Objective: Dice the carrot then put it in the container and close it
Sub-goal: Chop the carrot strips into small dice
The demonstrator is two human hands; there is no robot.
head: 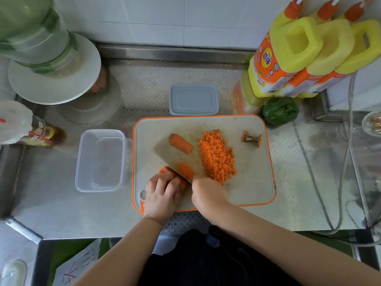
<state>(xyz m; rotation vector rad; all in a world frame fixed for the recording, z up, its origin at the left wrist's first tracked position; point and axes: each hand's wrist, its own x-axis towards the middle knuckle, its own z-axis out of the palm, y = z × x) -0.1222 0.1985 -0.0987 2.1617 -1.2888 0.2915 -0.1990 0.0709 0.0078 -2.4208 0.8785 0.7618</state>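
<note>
My left hand (162,190) pins the orange carrot piece (165,169), right hand (208,193) grips the broad steel cleaver (177,157); I'd keep fingertips curled back, slices thin

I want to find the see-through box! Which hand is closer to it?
The left hand. It holds the carrot at the board's left edge, just right of the empty clear container. The right hand, gripping the knife, is further right.

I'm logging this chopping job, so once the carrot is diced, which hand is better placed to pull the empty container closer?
Probably the left hand: the clear container sits on its side, and the right hand grips the cleaver.
</note>
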